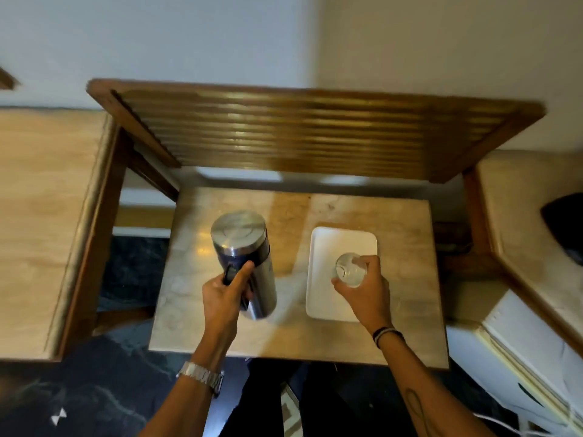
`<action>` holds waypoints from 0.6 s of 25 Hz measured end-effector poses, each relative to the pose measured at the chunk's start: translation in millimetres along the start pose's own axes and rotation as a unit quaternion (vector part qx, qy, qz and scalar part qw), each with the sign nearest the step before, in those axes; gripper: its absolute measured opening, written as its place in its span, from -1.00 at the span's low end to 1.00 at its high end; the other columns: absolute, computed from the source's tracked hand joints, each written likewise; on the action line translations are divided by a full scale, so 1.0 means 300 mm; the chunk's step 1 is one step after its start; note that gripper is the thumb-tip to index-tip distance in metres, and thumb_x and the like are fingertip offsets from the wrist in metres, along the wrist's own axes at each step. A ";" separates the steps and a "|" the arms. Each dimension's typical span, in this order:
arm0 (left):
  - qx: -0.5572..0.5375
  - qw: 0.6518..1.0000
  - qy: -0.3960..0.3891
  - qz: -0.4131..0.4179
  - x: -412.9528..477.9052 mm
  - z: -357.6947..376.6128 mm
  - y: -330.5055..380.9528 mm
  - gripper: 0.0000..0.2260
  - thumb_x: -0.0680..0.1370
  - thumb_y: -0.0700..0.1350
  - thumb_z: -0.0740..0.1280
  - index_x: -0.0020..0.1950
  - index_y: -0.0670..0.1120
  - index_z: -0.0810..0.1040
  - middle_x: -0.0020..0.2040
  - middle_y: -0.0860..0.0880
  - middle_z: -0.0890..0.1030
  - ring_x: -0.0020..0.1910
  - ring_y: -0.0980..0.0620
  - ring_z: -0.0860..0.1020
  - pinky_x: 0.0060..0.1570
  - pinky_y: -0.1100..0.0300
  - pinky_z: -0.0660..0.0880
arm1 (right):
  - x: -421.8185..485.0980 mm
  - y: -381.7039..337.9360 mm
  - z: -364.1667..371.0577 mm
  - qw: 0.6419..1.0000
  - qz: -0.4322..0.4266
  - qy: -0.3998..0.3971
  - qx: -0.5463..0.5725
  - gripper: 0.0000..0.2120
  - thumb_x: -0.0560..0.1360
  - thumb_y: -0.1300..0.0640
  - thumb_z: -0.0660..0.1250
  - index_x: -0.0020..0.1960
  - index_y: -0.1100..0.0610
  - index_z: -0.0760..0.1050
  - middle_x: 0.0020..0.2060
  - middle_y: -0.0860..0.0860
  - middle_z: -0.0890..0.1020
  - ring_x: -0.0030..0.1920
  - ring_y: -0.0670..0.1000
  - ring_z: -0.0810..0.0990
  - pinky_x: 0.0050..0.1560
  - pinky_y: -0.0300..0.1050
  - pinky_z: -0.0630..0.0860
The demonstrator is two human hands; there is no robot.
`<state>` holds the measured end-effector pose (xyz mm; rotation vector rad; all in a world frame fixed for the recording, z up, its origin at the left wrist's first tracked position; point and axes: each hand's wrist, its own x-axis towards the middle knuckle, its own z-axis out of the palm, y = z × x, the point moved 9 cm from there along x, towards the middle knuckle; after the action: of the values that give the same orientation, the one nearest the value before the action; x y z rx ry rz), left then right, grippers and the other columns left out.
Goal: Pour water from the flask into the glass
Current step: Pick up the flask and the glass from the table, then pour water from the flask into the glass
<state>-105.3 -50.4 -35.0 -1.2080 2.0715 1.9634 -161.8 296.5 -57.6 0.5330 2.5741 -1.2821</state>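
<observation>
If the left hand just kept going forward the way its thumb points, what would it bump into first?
The left hand already grips the flask by its handle, so the flask itself comes first. Beyond it lies bare table, then probably the slatted wooden rack; depth is unclear.

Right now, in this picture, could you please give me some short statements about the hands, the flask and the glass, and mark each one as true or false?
1. The left hand grips the flask by its dark handle. True.
2. The flask's lid is off and water is flowing. False: the steel lid is on the flask and no water is pouring.
3. The right hand holds the glass over the white tray. True.
4. The glass is full of water. False: it looks empty.
5. The flask stands on the white tray. False: it is left of the tray, over the marble table.
</observation>
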 end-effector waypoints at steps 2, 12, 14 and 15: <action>-0.001 1.000 -0.017 0.013 -0.094 -0.037 0.132 -0.52 0.46 0.15 0.59 -0.40 -0.20 0.61 -0.47 -0.23 0.64 -0.48 -0.10 0.54 -0.31 -0.06 0.50 | -0.032 -0.164 -0.078 0.999 -0.043 0.007 0.027 -0.36 0.37 0.06 0.75 0.28 0.00 0.44 0.09 -0.10 0.65 0.05 0.03 0.67 -0.08 -0.10 0.66; -0.087 0.937 -0.307 0.139 -0.564 -0.235 1.298 -0.43 0.52 0.19 0.51 -0.46 -0.12 0.35 -0.58 -0.06 0.32 -0.66 0.06 0.25 -0.55 0.29 0.17 | -0.310 -1.173 -0.708 0.947 -0.281 -0.024 0.154 -0.44 0.37 0.11 0.75 0.24 -0.15 0.57 0.15 -0.11 0.75 0.16 -0.23 0.71 0.08 -0.27 0.66; -0.051 0.912 -0.374 0.160 -0.660 -0.251 1.554 -0.38 0.48 0.17 0.62 -0.46 -0.13 0.33 -0.61 -0.03 0.32 -0.70 0.07 0.25 -0.58 0.30 0.14 | -0.397 -1.378 -0.843 0.929 -0.333 -0.040 0.154 -0.41 0.30 -0.07 0.71 0.27 -0.14 0.59 0.11 -0.03 0.74 0.12 -0.19 0.71 0.06 -0.32 0.66; -0.020 0.904 -0.391 0.173 -0.705 -0.255 1.676 -0.37 0.39 0.18 0.68 -0.48 -0.13 0.32 -0.63 -0.02 0.30 -0.71 0.07 0.24 -0.59 0.32 0.13 | -0.435 -1.462 -0.907 0.921 -0.352 -0.042 0.161 -0.38 0.27 -0.12 0.66 0.29 -0.11 0.60 0.08 0.03 0.73 0.10 -0.15 0.73 0.05 -0.35 0.66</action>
<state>-198.0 -65.3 507.7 0.0319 1.8542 2.1167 -231.8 242.4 467.3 -0.4603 2.5746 -1.9030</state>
